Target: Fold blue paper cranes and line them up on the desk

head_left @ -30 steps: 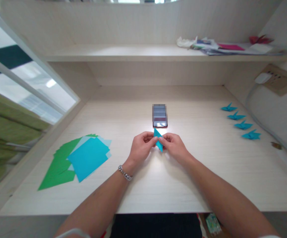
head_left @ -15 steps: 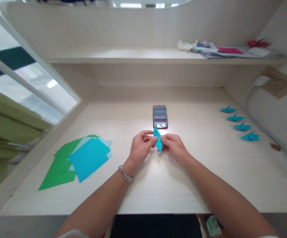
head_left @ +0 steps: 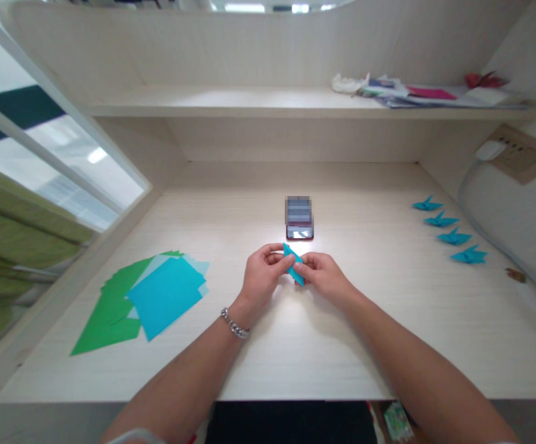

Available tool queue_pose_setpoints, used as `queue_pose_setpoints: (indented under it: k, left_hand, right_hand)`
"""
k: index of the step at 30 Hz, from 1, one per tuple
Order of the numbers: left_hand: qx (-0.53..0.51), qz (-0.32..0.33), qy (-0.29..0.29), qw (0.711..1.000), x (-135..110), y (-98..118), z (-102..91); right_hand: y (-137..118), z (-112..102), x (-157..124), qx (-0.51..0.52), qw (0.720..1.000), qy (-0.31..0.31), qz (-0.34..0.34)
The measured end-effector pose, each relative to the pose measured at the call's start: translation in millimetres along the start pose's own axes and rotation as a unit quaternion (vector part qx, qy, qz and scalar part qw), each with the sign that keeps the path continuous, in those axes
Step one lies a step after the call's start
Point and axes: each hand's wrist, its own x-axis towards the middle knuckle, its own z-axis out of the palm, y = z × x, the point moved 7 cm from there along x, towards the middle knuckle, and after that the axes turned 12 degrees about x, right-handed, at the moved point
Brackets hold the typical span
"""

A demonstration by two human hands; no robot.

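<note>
Both hands meet over the middle of the pale wooden desk, pinching a small folded piece of blue paper. My left hand, with a metal bracelet at the wrist, grips its left side with closed fingers. My right hand grips the right side with thumb and fingers closed. The paper is a narrow pointed shape, tilted with its tip up and to the left. A phone lies flat just beyond the hands.
A fan of blue and green paper sheets lies at the left. Several finished blue paper figures sit in a row at the right. A wall socket with a plug and cable is on the right wall. Papers lie on the upper shelf.
The folded blue paper has tilted further over to the left and sits lower between the fingers. Both hands have stayed in the same place.
</note>
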Motion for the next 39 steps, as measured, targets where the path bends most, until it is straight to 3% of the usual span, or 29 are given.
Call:
queue_pose_setpoints:
  k: [5,7,10,13,16,22,27,30,39]
  left_hand:
    - [-0.010,-0.006,0.006,1.000,1.0,-3.4,-5.0]
    - [-0.002,-0.003,0.015,1.000,1.4,-3.7,-6.4]
    - [0.016,0.000,0.035,0.999,2.0,-4.3,-8.6]
    - [0.031,0.000,0.056,0.998,1.9,-4.5,-11.0]
    - [0.019,0.002,0.052,0.998,1.4,-3.4,-9.3]
    - [0.021,0.007,0.033,0.999,0.6,-1.7,-3.9]
    - [0.084,0.049,0.028,0.995,0.7,3.5,-5.1]
    - [0.121,0.060,0.040,0.990,0.5,5.7,-8.2]
    - [0.060,0.031,0.008,0.998,-1.1,6.4,-1.7]
  right_hand:
    - [0.3,2.8,-0.7,0.105,0.994,0.008,0.033]
    - [2.1,1.4,0.3,0.103,0.994,0.021,0.038]
    - [-7.1,-5.5,-0.9,0.004,0.997,0.068,-0.031]
    - [-27.6,-9.7,-9.7,-0.137,0.971,0.127,-0.149]
    - [-34.6,-4.5,-14.2,-0.197,0.956,0.110,-0.187]
    - [-15.5,-8.2,-3.2,-0.064,0.989,0.078,-0.105]
    - [-5.7,-13.9,2.8,0.050,0.992,0.091,-0.066]
    - [-5.8,-16.1,2.9,0.072,0.991,0.100,-0.059]
    - [-14.5,-14.8,-1.6,0.091,0.988,0.104,-0.069]
